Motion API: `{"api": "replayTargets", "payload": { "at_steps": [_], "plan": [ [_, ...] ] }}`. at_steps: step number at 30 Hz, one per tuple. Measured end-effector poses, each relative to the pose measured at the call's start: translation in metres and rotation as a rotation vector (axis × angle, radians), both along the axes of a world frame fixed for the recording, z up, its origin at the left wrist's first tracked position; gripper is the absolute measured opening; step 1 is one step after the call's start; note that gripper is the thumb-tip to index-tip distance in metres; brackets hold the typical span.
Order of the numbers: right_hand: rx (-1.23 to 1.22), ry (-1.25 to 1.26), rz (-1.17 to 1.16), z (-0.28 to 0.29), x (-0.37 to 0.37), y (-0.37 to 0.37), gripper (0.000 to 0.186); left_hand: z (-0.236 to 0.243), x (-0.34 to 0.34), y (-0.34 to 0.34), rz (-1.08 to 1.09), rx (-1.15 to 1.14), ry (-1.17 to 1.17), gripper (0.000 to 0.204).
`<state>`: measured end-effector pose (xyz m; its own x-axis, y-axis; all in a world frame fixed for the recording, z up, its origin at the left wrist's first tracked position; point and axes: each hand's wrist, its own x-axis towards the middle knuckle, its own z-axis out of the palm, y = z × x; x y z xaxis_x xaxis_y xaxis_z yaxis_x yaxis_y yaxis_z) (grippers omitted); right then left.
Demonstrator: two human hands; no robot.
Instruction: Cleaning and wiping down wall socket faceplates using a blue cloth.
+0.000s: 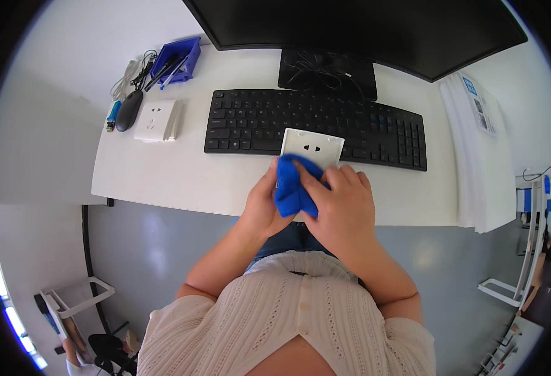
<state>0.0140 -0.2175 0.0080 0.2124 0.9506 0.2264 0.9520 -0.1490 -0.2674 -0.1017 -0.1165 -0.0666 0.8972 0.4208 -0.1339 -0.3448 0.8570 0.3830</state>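
A white wall socket faceplate (313, 143) is held up in front of me, over the front of the keyboard. My left hand (265, 203) is closed along its left side, partly under a blue cloth (296, 191). With the fingers of my right hand (347, 207) bent around the cloth, I press it against the lower half of the plate. The cloth hides that half; two slots show above it. Just beyond lies the black keyboard (313, 119).
At the left stand a stack of socket faceplates (155, 119), a black mouse (129, 111) and a blue bin (181, 57) of pens. A monitor (363, 28) spans the back of the white desk (162, 169). White boards or sheets (476, 150) are stacked at the right edge.
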Motion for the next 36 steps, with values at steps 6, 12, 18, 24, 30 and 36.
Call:
{"api": "replayTargets", "payload": {
  "at_steps": [6, 12, 18, 24, 30, 36],
  "plan": [
    [0.035, -0.011, -0.045, -0.005, 0.003, -0.005, 0.068, -0.003, 0.006, 0.003, -0.075, -0.06, -0.049, 0.059],
    [0.114, -0.086, -0.102, 0.001, 0.005, 0.02, 0.069, -0.011, 0.005, 0.005, -0.094, 0.016, -0.156, 0.048],
    [-0.081, -0.017, -0.02, 0.007, -0.009, 0.008, 0.062, -0.023, 0.0, 0.0, 0.02, -0.141, -0.133, 0.048],
    [-0.113, -0.039, 0.071, 0.001, -0.01, -0.007, 0.059, 0.016, 0.008, -0.002, -0.039, 0.165, -0.028, 0.055],
    [-0.144, -0.029, -0.132, -0.003, 0.007, -0.022, 0.06, 0.016, 0.016, 0.0, 0.02, 0.034, -0.063, 0.06],
    [-0.002, -0.098, -0.198, -0.009, 0.005, -0.011, 0.067, 0.006, 0.011, 0.001, -0.007, 0.049, 0.006, 0.054]
  ]
}}
